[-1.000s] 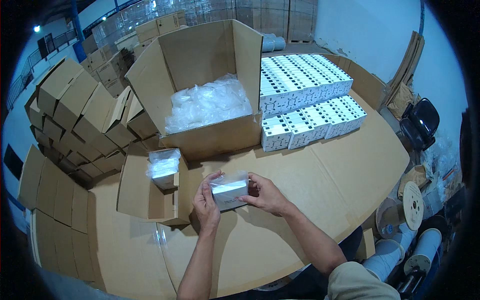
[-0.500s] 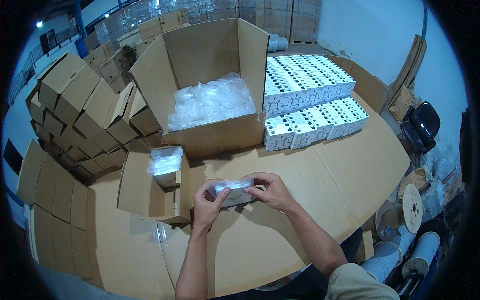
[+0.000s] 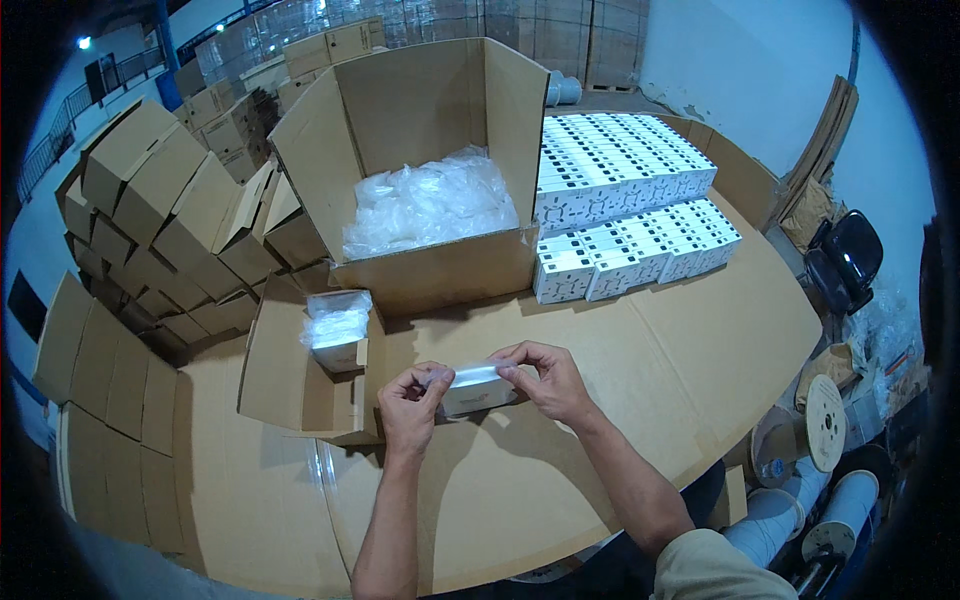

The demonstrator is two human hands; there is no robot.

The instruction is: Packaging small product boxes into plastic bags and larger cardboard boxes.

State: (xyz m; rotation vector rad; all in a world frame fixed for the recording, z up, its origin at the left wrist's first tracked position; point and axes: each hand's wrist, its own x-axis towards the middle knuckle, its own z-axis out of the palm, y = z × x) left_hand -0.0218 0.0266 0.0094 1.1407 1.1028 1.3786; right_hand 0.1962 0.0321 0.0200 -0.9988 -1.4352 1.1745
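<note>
A small white box in a clear plastic bag is on the cardboard-covered table in front of me. At its upper left corner, my left hand is closed, pinching the clear film. My right hand pinches the upper right end between thumb and fingers. Just left of my hands stands an open small carton. Several plastic-wrapped white boxes sit in its far part. Behind it a large open carton holds a heap of clear plastic bags.
Rows of white printed boxes are stacked at the back right of the table. Brown cartons pile up at the left. Beyond the table's right edge are a black chair and cable reels.
My left hand has shifted slightly left and the film is drawn out at that corner. More of the white box's top and front now shows between my hands.
</note>
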